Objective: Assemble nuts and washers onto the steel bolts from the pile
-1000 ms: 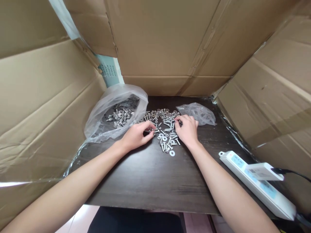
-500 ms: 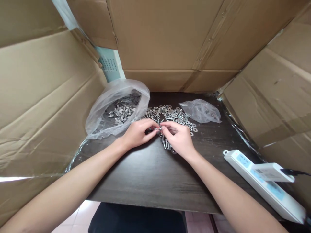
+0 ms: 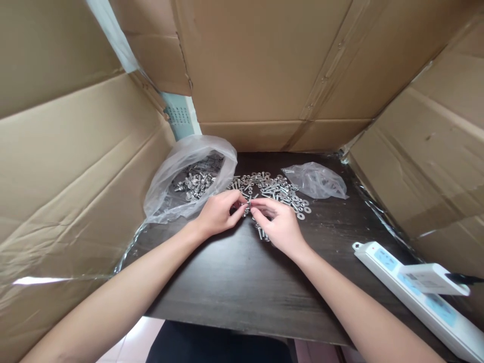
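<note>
A loose heap of small silver bolts and washers [image 3: 273, 189] lies on the dark wooden table [image 3: 234, 282]. My left hand [image 3: 218, 214] and my right hand [image 3: 277, 225] meet fingertip to fingertip just in front of the heap. Both pinch one small silver bolt [image 3: 247, 203] between them; whether a washer is on it is too small to tell. An open clear plastic bag [image 3: 191, 179] with several bolts inside lies left of the heap, beside my left hand.
A smaller crumpled clear bag [image 3: 316, 180] lies right of the heap. A white power strip [image 3: 412, 292] with a white adapter plugged in sits at the table's right front. Cardboard sheets [image 3: 264, 70] wall in the table at the left, back and right.
My right hand left the heap and came left to meet my left hand; both now pinch a small bolt between them. The view shifted slightly.
</note>
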Action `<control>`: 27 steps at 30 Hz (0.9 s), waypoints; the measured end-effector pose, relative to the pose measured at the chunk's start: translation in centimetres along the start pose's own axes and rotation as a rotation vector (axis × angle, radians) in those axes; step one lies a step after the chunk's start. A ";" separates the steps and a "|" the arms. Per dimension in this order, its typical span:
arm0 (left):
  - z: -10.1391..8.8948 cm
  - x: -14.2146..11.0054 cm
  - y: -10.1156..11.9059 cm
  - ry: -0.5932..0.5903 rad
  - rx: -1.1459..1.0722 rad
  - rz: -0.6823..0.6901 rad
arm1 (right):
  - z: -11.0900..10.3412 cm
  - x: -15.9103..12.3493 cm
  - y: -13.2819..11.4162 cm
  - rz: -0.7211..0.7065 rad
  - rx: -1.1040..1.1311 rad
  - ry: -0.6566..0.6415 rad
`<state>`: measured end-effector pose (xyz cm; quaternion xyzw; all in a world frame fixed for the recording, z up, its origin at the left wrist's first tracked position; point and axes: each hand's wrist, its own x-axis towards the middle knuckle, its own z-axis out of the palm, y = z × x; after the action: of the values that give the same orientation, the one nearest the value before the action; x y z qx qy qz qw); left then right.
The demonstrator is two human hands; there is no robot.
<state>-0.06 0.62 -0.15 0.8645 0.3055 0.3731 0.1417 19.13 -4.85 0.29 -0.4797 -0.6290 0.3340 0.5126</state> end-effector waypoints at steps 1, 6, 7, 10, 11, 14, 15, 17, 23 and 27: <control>0.0 0.0 -0.1 0.008 -0.006 -0.003 | 0.0 0.1 0.1 0.008 0.028 -0.020; 0.1 -0.1 -0.2 0.032 -0.051 0.026 | -0.2 0.5 0.3 0.064 0.145 -0.027; 0.1 -0.1 -0.2 0.027 -0.060 0.034 | -0.2 0.5 0.4 0.075 0.153 -0.020; 0.1 -0.2 0.0 0.012 -0.076 0.036 | -0.4 0.5 0.4 0.037 0.068 -0.028; 0.1 -0.2 0.0 0.006 -0.076 0.033 | -0.5 0.5 0.3 -0.013 0.000 -0.028; 0.0 -0.3 0.1 -0.003 -0.065 0.045 | -0.8 0.4 0.1 -0.202 -0.240 -0.028; 0.0 -0.3 0.1 -0.001 -0.057 0.058 | -0.9 0.4 0.0 -0.254 -0.307 -0.033; 0.0 -0.3 0.0 0.019 -0.037 0.079 | -1.2 0.4 -0.1 -0.321 -0.404 -0.033; -0.3 -0.1 -0.3 0.100 -0.016 -0.011 | -2.1 0.8 0.2 -0.337 -0.541 -0.052; -0.3 -0.1 -0.5 0.061 -0.051 -0.086 | -2.2 0.9 0.5 -0.298 -0.585 -0.094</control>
<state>-0.53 0.93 -0.22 0.8350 0.3367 0.4005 0.1702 21.41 -3.98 0.70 -0.4933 -0.7844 0.0825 0.3668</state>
